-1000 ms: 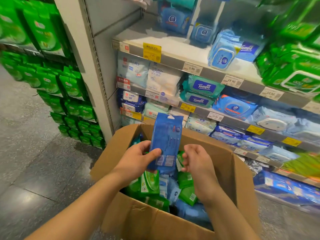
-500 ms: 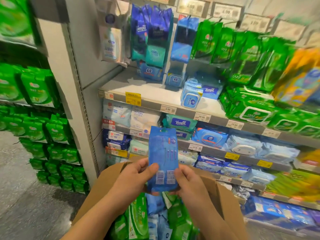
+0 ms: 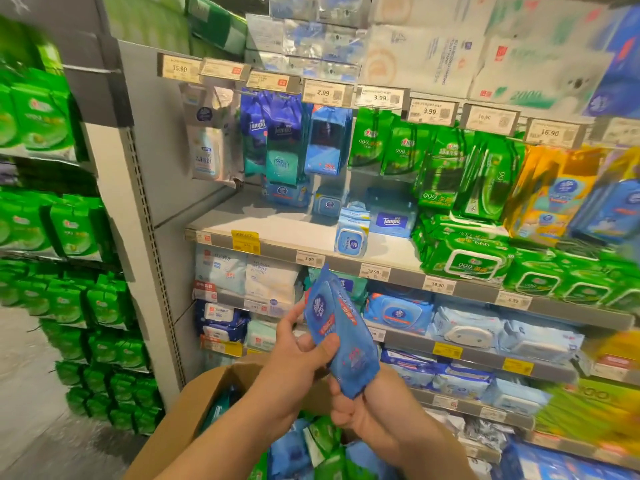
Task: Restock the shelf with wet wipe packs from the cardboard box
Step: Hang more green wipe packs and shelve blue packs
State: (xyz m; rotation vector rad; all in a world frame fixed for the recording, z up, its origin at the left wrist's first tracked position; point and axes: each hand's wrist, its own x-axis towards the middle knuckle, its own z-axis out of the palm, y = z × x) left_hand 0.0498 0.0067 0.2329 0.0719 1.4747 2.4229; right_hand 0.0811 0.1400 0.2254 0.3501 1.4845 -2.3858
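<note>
A blue wet wipe pack is held above the open cardboard box, tilted with its printed front turned to the left. My left hand grips its left edge, thumb across the front. My right hand holds its lower end from below. The box holds several blue and green packs. Ahead stands the shelf, with packs hanging on hooks above a partly bare board.
Green packs fill the side rack on the left and the shelf's right part. Price tags line the rails. Lower shelves carry blue and white packs. Grey floor lies at the lower left.
The view has tilted up from the box to the hooks. The pack has risen and turned from its back facing me to its front, tilted; both hands now hold it.
</note>
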